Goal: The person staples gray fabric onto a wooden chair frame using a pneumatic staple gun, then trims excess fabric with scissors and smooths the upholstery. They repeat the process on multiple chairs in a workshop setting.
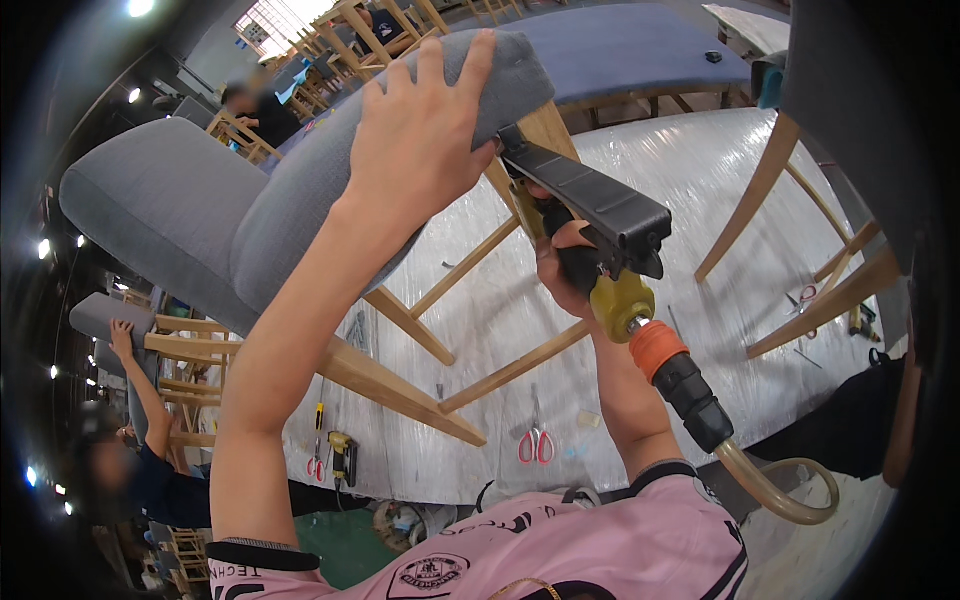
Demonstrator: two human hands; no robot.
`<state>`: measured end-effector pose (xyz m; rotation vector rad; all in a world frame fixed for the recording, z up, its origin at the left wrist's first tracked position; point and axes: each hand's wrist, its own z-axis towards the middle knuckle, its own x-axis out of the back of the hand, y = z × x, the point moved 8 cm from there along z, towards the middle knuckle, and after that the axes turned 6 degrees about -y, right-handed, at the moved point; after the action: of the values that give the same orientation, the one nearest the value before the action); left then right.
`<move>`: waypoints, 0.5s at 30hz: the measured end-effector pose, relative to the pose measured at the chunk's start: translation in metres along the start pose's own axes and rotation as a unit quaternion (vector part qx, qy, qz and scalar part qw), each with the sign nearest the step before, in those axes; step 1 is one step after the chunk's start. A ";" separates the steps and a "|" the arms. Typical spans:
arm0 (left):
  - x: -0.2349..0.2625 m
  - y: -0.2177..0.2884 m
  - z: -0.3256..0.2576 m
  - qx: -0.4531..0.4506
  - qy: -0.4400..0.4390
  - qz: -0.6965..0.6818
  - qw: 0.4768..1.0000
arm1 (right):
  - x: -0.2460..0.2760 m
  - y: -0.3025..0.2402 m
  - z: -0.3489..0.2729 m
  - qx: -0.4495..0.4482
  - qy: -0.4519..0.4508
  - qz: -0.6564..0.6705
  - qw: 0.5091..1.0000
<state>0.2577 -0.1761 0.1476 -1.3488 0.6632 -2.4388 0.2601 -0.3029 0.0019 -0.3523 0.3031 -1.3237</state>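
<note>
A chair with a grey fabric seat (pixel 310 190), a grey backrest (pixel 160 190) and wooden legs (pixel 400 395) lies tipped over before me. My left hand (pixel 420 125) is spread flat on the seat cushion near its far right end, fingers apart. In my right hand (pixel 562 262) is a black pneumatic stapler (pixel 590 190), its nose against the seat's edge by a wooden leg. The fingers wrap round its grip, partly hidden behind the body. An air hose (pixel 775 490) with an orange and black coupling (pixel 675 375) runs from the stapler toward the lower right.
Plastic film covers the table (pixel 640 210). On it lie red-handled scissors (pixel 537 445), a yellow-black power tool (pixel 343 458) and a yellow cutter (pixel 319 418). Another chair's wooden leg (pixel 755 200) stands at right. A co-worker's hand (pixel 122 338) holds a grey chair at left.
</note>
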 end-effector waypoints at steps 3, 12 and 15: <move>0.005 0.005 -0.005 -0.009 0.015 0.001 1.000 | -0.002 0.011 -0.012 -0.183 -0.034 0.097 0.978; 0.009 0.022 -0.011 -0.029 0.017 0.034 0.999 | 0.002 -0.001 -0.007 -0.149 -0.020 0.218 0.964; 0.013 0.024 -0.009 -0.032 0.011 0.037 0.999 | 0.000 0.001 -0.005 -0.155 -0.054 0.201 0.966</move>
<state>0.2436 -0.2000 0.1408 -1.2980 0.7883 -2.3976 0.2591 -0.3033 -0.0036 -0.5914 0.4662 -0.8525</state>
